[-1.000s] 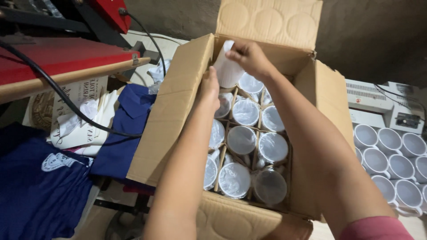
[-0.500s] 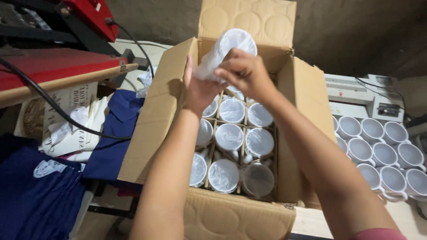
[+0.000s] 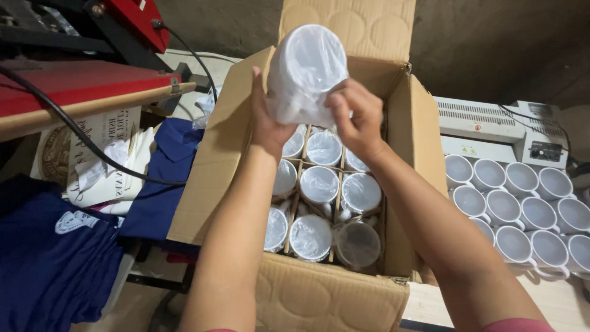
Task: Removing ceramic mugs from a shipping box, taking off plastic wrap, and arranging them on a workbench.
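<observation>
A white mug wrapped in a clear plastic bag (image 3: 305, 71) is held up above an open cardboard box (image 3: 332, 295). My left hand (image 3: 265, 120) grips the mug's left side from below. My right hand (image 3: 358, 117) pinches the plastic at the mug's lower right. Inside the box, several more plastic-wrapped white mugs (image 3: 319, 184) stand upright in cardboard dividers. One cell at the front right of the box holds only loose plastic (image 3: 357, 244).
Several unwrapped white mugs (image 3: 522, 209) stand in rows on the right, in front of a white laminator-like machine (image 3: 491, 126). A red heat press (image 3: 80, 80) with a black cable sits at the upper left. Dark blue shirts (image 3: 55, 270) and white printed bags (image 3: 101, 160) lie at the left.
Both hands have lifted the wrapped mug out of the box's back row and raised it, so that its plastic-covered mouth faces the camera.
</observation>
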